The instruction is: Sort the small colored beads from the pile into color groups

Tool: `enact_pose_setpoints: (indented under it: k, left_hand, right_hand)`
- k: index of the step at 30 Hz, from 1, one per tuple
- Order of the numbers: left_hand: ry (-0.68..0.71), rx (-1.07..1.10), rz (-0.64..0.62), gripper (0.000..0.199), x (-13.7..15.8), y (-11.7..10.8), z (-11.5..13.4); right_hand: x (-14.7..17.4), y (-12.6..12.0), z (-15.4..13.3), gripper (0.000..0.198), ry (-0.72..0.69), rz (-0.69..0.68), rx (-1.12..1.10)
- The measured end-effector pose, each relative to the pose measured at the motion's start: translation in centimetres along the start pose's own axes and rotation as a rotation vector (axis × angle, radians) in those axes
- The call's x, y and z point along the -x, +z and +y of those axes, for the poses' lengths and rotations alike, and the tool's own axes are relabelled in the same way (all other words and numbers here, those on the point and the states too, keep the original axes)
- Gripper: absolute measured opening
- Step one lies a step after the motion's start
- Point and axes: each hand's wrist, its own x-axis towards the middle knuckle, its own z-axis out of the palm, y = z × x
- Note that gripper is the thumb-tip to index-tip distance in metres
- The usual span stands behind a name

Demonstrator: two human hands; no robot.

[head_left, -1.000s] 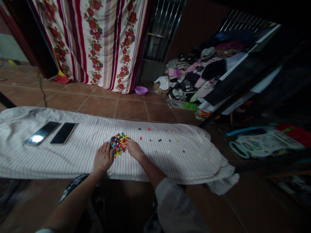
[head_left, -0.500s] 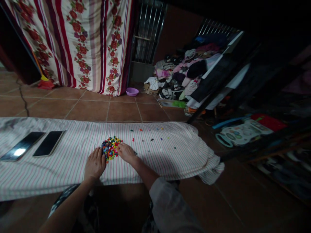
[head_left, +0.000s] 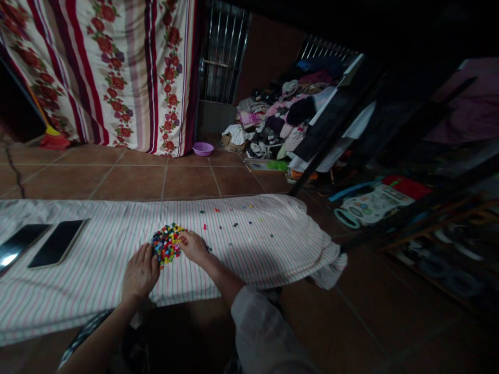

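Note:
A heap of small, many-coloured bead-like pieces (head_left: 167, 243) lies on a striped cloth (head_left: 117, 223). My left hand (head_left: 141, 271) rests palm down at the heap's left edge, its fingers stretched out and touching the outer pieces. At the right edge of the heap is my right hand (head_left: 194, 247), thumb and fingertips pressed together over the pieces. Whatever may be between those fingertips is too small to make out. Further right, single pieces and small groups sit apart in loose rows, among them a red pair (head_left: 205, 227) and a black pair (head_left: 235, 225).
Two dark phone-like devices lie left, one of them a flat slab (head_left: 57, 243). Beyond the cloth are a tiled floor (head_left: 187, 179), a purple basin (head_left: 203, 149), a floral curtain (head_left: 132, 78) and piled clothes (head_left: 273, 117). A toy panel (head_left: 370, 205) stands right.
The whole view has shifted, so the cloth and heap appear further left. Both hands keep nearly the same places against the heap; the right fingertips stay at its right side.

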Motion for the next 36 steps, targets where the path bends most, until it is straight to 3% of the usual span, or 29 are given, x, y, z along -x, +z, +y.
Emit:
enact_pose_setpoints:
  k: [8,20,26,36]
  left_hand:
    - [0.014,0.034,0.039,0.046,-0.1,-0.1,0.0]
    - [0.096,0.018,0.012,0.043,-0.2,-0.6,-0.3]
    - [0.183,-0.08,0.023,0.037,0.2,0.0,-1.1]
    - [0.294,-0.156,0.056,0.032,0.1,-0.4,-1.1]
  right_hand:
    - [-0.3,-4.1,1.5,0.016,0.031,0.047,-0.007]
    - [-0.8,-12.0,10.5,0.028,0.287,0.332,0.117]
    - [-1.4,-16.2,14.9,0.026,0.499,0.402,0.217]
    - [-2.3,-20.3,19.1,0.032,0.592,0.44,0.37]
